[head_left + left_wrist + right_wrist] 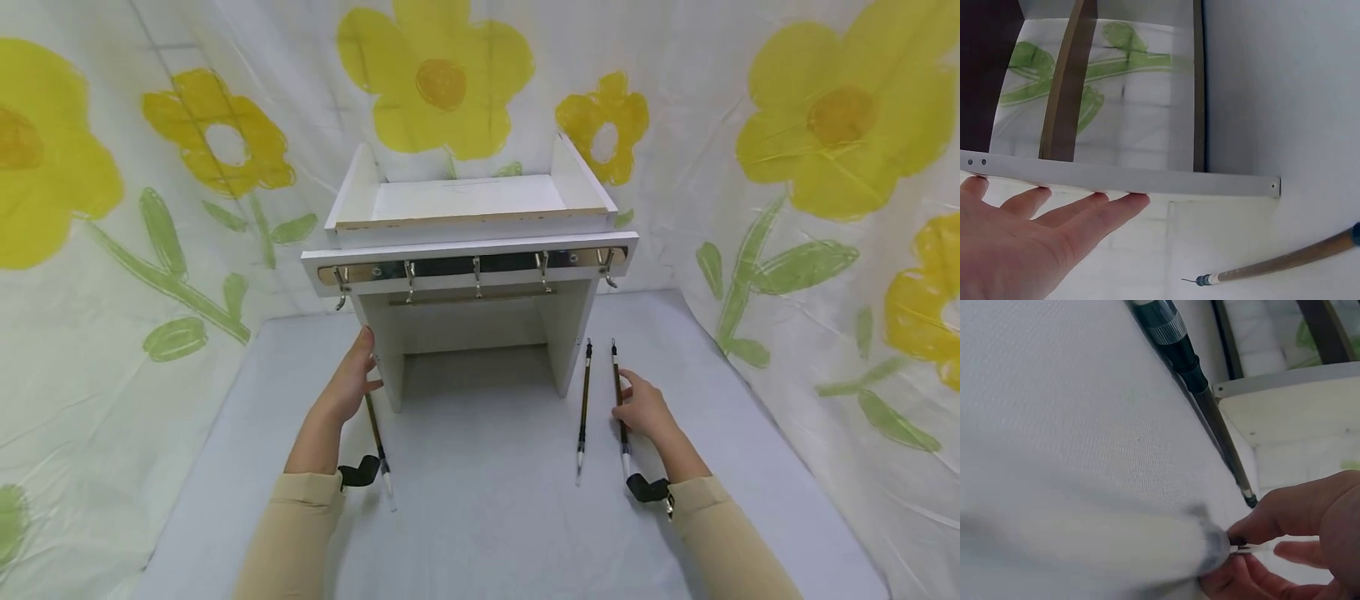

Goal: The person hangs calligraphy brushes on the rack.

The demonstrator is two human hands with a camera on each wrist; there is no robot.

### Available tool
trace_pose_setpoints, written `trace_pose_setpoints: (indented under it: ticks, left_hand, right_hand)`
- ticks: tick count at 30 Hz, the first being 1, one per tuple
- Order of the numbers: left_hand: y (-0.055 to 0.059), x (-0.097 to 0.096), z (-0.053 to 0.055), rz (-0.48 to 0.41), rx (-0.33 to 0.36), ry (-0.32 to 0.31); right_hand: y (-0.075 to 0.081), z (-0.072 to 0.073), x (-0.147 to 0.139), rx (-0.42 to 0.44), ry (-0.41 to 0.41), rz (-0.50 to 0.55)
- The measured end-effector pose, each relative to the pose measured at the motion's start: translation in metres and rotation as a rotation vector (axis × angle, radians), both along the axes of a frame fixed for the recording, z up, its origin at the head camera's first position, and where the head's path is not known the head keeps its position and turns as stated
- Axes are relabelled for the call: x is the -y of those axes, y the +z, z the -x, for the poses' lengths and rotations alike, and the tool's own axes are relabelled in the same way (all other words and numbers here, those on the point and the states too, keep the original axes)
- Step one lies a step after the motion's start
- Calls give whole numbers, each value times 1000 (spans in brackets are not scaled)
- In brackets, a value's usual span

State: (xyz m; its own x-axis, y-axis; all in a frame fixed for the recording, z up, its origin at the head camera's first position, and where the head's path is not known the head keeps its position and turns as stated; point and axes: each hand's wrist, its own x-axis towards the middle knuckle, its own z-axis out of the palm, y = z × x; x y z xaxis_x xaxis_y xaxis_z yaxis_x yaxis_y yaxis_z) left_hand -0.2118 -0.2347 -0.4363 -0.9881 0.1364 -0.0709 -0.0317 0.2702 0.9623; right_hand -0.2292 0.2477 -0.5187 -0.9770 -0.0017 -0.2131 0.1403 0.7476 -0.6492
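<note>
A white wooden shelf (472, 240) with a row of metal hooks (477, 275) along its front stands on the table. My left hand (348, 383) touches the outside of its left side panel, fingers extended against the edge in the left wrist view. Beside that hand lies a calligraphy brush (377, 437) with a clear cap. On the right, my right hand (643, 408) pinches the handle of another brush (617, 375) between thumb and fingers; its near end is blurred in the right wrist view. A third brush (584, 400) lies just left of it.
The table (480, 517) is covered in pale grey-white cloth. Behind and to both sides hangs a white curtain (675, 125) printed with yellow flowers. The shelf has an open compartment below the hooks and an upper tray with side walls.
</note>
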Motion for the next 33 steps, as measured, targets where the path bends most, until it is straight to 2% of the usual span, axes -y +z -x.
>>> trace_pose_setpoints:
  ticks: [4,9,12,17,20,26,33]
  left_hand:
    - [-3,-1,1,-7,9,-12]
    - [-5,0,2,9,3,-11]
    - [-4,-1,3,19,-5,-9]
    - [-3,-3,2,24,3,5]
    - [-2,-4,2,28,13,16]
    - [-2,-5,0,21,27,34]
    - [-3,-7,-1,16,22,41]
  right_hand:
    - [0,-2,-3,-27,5,-26]
    - [6,-3,-6,-48,21,-6]
    - [10,-3,-6,-49,27,78]
    - [17,-7,-4,-22,4,276]
    - [19,-9,-4,-20,-7,347]
    - [22,-18,-5,-62,-2,394]
    - [33,-31,-5,-135,-10,419]
